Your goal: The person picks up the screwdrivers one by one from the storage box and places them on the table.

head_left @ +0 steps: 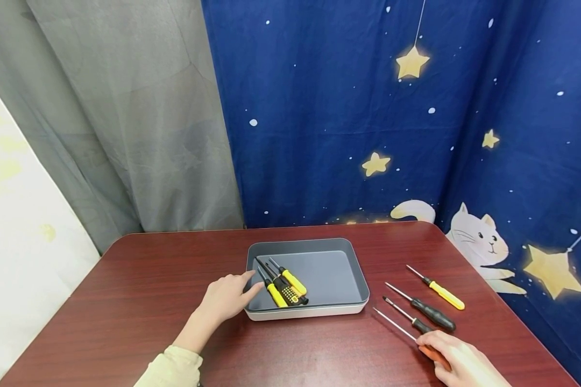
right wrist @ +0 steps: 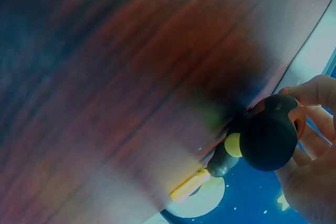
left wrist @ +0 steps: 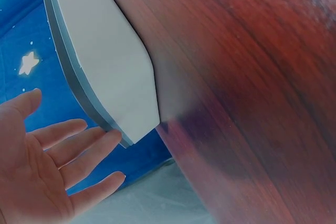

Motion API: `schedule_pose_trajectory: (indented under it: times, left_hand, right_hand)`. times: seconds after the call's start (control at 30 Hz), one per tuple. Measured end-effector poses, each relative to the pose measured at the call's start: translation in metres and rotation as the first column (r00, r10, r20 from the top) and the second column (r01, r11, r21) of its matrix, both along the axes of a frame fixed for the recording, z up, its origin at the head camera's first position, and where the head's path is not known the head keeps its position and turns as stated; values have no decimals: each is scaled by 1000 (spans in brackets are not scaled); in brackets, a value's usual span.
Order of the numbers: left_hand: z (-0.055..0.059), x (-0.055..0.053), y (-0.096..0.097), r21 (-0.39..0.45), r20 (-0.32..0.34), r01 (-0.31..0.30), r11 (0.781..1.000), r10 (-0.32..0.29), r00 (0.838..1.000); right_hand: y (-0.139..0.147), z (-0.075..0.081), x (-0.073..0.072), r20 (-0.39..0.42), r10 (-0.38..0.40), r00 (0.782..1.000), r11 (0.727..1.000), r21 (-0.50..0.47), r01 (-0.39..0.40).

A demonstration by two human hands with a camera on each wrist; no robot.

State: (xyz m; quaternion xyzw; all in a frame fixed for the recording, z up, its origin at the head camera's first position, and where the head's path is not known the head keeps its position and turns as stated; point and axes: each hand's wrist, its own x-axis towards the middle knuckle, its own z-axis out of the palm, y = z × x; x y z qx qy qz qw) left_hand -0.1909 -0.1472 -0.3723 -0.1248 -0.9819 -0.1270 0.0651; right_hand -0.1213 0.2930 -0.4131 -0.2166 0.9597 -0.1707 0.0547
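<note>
In my right hand [head_left: 457, 357] is a screwdriver [head_left: 434, 357] with an orange handle, pinched between thumb and fingers. Its thin shaft points up and left, and the right wrist view shows the dark rounded end of its handle [right wrist: 269, 132]. Just beyond lie a black-handled screwdriver [head_left: 422, 325] with part of its handle behind my hand, another black-handled one [head_left: 434, 314], and a yellow-handled one [head_left: 446, 294]. My left hand [head_left: 226, 296] is at the left rim of a grey-lined tray [head_left: 334, 277], fingers loosely extended; the left wrist view shows its fingertips [left wrist: 113, 137] right at the rim.
Several screwdrivers with yellow and black handles [head_left: 277, 294] lie together in the tray's left part. The tray stands near the far middle of the reddish-brown table [head_left: 164, 279]. Behind hang a grey curtain [head_left: 140, 107] and a blue star-patterned curtain [head_left: 329, 107].
</note>
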Motion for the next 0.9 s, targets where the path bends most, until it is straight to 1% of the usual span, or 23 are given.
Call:
schedule_pose_trajectory:
  times: [0.13, 0.37, 0.47, 0.73, 0.9]
  left_hand:
    - [1, 0, 0, 1, 1, -6, 1000, 6, 1000]
    - [0, -1, 0, 5, 0, -13, 1000, 13, 1000]
    - [0, 0, 0, 4, 2, -11, 1000, 11, 1000]
    - [1, 0, 0, 11, 8, -9, 1000, 9, 1000]
    - [1, 1, 0, 9, 6, 1, 1000, -1, 1000]
  right_hand:
    - [0, -1, 0, -8, 15, 1000, 1000, 12, -14]
    - [1, -5, 0, -48, 87, 995, 996, 9, -86]
    - [1, -6, 0, -56, 104, 993, 995, 2, -104]
    - [1, -8, -1, -41, 121, 992, 992, -16, -122]
    - [1, -9, -2, -33, 139, 990, 990, -9, -139]
